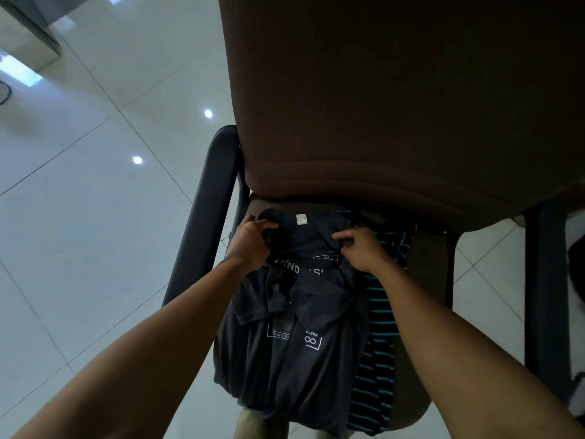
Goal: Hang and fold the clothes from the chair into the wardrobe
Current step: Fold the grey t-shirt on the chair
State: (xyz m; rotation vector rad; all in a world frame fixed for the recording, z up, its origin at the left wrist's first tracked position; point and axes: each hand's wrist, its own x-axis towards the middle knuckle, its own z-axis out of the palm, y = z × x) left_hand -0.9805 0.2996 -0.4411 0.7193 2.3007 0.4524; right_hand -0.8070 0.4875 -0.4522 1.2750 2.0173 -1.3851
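A dark navy T-shirt (294,353) with white printed boxes and lettering lies on the seat of a brown chair (395,99), its collar and white label toward the backrest. My left hand (251,243) grips the shirt's left shoulder near the collar. The shirt's right shoulder is pinched by my right hand (364,247). Under the shirt, on its right side, lies a black garment with teal stripes (378,353), mostly covered by my right forearm and the navy shirt.
The chair has black armrests, one at the left (202,217) and one at the right (546,280). Glossy white floor tiles (95,217) spread out to the left. A pale cabinet edge (28,36) shows at the top left. No wardrobe is in view.
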